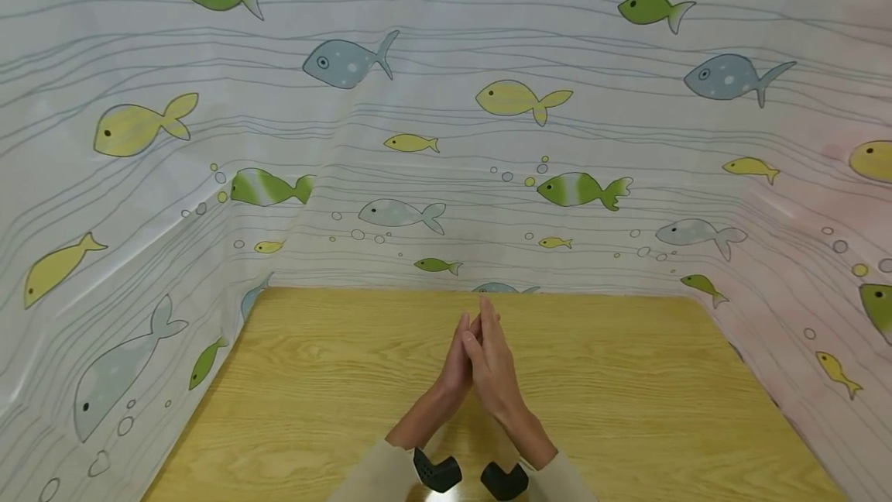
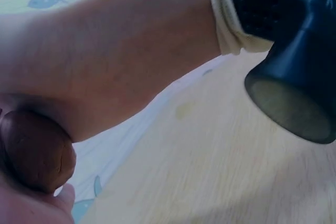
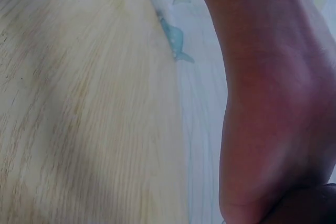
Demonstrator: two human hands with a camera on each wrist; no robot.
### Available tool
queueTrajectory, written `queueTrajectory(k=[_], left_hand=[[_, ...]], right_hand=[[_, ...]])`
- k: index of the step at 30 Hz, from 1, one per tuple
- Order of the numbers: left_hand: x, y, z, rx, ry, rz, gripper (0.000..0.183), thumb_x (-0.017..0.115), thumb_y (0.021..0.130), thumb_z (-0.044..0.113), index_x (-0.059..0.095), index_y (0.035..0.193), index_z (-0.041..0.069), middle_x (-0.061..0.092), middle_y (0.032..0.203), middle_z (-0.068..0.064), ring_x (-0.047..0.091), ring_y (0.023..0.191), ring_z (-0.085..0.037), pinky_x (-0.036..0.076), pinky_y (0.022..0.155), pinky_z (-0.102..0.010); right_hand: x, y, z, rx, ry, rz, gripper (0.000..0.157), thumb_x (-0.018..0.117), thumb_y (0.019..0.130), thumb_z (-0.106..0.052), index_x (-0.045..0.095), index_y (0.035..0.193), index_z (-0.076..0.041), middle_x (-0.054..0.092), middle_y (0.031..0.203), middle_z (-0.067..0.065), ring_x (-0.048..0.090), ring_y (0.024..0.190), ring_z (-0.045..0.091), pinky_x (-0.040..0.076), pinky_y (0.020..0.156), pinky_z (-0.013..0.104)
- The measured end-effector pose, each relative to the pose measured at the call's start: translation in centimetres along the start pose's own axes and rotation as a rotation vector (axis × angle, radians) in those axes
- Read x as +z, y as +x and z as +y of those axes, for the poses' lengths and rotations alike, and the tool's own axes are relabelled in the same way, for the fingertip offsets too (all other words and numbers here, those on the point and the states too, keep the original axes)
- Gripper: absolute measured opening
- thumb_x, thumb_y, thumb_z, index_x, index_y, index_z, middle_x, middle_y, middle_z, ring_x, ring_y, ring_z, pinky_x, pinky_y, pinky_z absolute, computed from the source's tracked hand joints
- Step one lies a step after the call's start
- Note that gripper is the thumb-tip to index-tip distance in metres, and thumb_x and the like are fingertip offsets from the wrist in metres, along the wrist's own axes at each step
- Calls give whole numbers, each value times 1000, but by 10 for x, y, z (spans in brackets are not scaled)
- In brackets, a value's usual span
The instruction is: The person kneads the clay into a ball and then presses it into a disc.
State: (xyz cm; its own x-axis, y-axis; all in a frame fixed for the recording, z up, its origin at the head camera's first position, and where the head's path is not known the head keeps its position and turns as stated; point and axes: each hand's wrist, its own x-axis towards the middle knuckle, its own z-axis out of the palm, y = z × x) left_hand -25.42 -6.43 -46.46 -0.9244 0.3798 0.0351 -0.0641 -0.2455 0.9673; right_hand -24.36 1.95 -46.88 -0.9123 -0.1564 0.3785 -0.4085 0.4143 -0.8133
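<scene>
My left hand (image 1: 455, 369) and right hand (image 1: 498, 370) are raised above the tabletop, palms facing and fingers straight, pointing forward and up. Between the palms they press a rounded lump of brown clay (image 2: 39, 150). Its surface is smooth with a few fine cracks in the left wrist view. A dark edge of the clay (image 3: 307, 205) shows at the bottom right of the right wrist view. From the head view the hands hide the lump.
Below the hands spreads a yellow wood-grain table (image 1: 313, 378). A white sheet printed with fish (image 1: 460, 177) stands around its back and sides. Black camera mounts (image 1: 437, 472) sit at both cuffs, close to each other.
</scene>
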Motion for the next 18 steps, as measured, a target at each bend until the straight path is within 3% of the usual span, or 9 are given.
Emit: queueTrajectory(k=[5, 11, 18], left_hand=[[-1, 3, -9, -9, 56, 38, 65, 5, 91, 61, 5, 145, 25, 3, 154, 4, 3, 143, -22, 3, 116, -48], [-1, 3, -11, 0, 66, 34, 63, 3, 92, 60, 9, 145, 27, 6, 154, 5, 3, 143, -20, 3, 116, -47], [-2, 2, -12, -19, 86, 26, 60, -2, 91, 59, 3, 144, 31, 1, 153, 11, -2, 143, -15, -1, 116, -48]], right_hand=[[2, 2, 7, 22, -9, 12, 58, 30, 97, -38, 10, 146, -13, 9, 153, 2, 14, 142, 26, 19, 110, 54], [2, 7, 11, 23, 8, 27, 57, 29, 97, -38, 9, 146, -15, 8, 153, 0, 13, 142, 24, 19, 111, 52], [3, 10, 14, 36, 24, 40, 54, 28, 97, -41, 8, 145, -25, 10, 153, -4, 15, 142, 21, 20, 112, 50]])
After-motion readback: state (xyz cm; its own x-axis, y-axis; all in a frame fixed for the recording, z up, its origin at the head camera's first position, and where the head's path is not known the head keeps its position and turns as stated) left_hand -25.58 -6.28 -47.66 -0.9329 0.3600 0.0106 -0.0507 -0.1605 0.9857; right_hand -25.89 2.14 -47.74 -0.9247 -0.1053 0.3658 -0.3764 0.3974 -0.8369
